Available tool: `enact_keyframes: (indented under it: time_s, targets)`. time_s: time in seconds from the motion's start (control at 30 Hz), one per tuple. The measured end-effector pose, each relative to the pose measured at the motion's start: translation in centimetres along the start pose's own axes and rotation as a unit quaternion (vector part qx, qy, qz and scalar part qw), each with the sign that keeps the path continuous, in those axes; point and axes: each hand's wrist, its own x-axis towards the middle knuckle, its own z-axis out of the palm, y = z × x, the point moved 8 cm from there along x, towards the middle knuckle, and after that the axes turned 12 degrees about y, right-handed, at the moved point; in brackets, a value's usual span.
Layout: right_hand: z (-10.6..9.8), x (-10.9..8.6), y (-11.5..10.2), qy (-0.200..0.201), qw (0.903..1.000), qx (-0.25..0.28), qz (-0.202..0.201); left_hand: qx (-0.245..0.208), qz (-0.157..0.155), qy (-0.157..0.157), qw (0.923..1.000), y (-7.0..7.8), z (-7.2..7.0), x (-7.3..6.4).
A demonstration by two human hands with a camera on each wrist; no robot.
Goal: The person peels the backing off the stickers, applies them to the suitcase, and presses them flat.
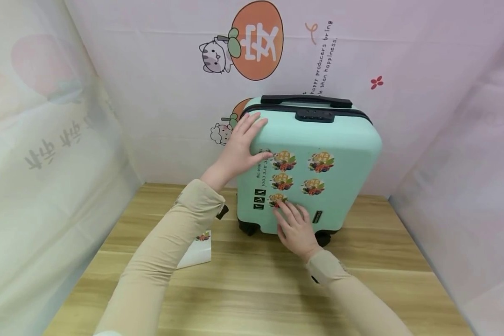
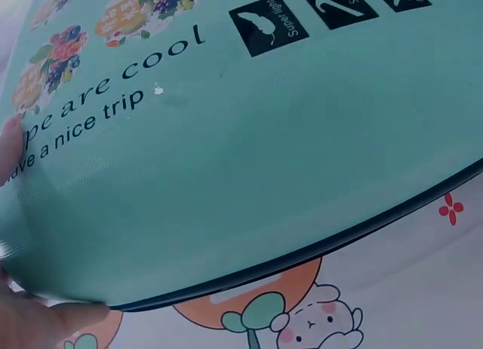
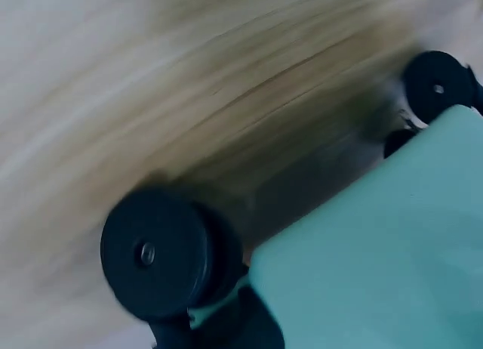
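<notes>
A mint-green suitcase (image 1: 344, 154) stands upright on its black wheels. Several round fruit stickers are on its front, among them an upper right sticker (image 1: 321, 162) and a lower left sticker (image 1: 278, 200). My left hand (image 1: 240, 149) rests on the case's upper left corner, fingers spread over the edge and thumb on the front beside printed lettering (image 2: 83, 107). At the lower left sticker, my right hand (image 1: 296, 228) touches the front with its fingertips, partly covering it. The right wrist view shows a wheel (image 3: 155, 251) and the case's lower edge, but not the hand.
A white sheet (image 1: 197, 252) bearing a fruit sticker lies on the wooden table (image 1: 252, 298), partly behind my left forearm. Printed cloth (image 1: 159, 93) hangs behind the case and along both sides. A black handle (image 1: 306, 99) and a combination lock (image 1: 315, 115) top the case.
</notes>
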Motion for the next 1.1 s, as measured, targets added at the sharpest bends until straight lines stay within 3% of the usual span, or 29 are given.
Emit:
enact_keyframes:
  time_s: [0.1,0.23,0.4,0.53,0.73,1.0,1.1]
  targets:
    - [0.8,-0.1,-0.4,-0.065,0.9964,-0.030,-0.046,-0.026,-0.026,0.003,0.9993,-0.3,-0.3,0.1]
    - [1.8,-0.1,-0.7,-0.130,0.9827,-0.067,-0.114,-0.037,-0.034,0.000,0.9987,-0.4,-0.5,0.3]
    - [2.5,0.1,0.1,-0.159,0.9692,-0.111,-0.152,-0.044,-0.043,-0.017,0.9980,-0.4,-0.2,0.5]
    - [2.6,0.3,1.0,-0.144,0.9669,-0.128,-0.168,-0.040,-0.046,-0.019,0.9979,-0.5,-0.2,0.5]
    - [1.8,1.0,2.0,-0.104,0.9723,-0.125,-0.168,-0.038,-0.041,-0.014,0.9983,-0.6,-0.5,0.2]
    - [1.3,1.6,2.8,-0.113,0.9831,-0.103,-0.100,-0.039,-0.030,-0.003,0.9988,-0.6,-0.8,0.1]
    - [1.7,1.3,2.1,-0.126,0.9828,-0.094,-0.096,-0.038,-0.030,-0.003,0.9988,-0.6,-0.7,0.0]
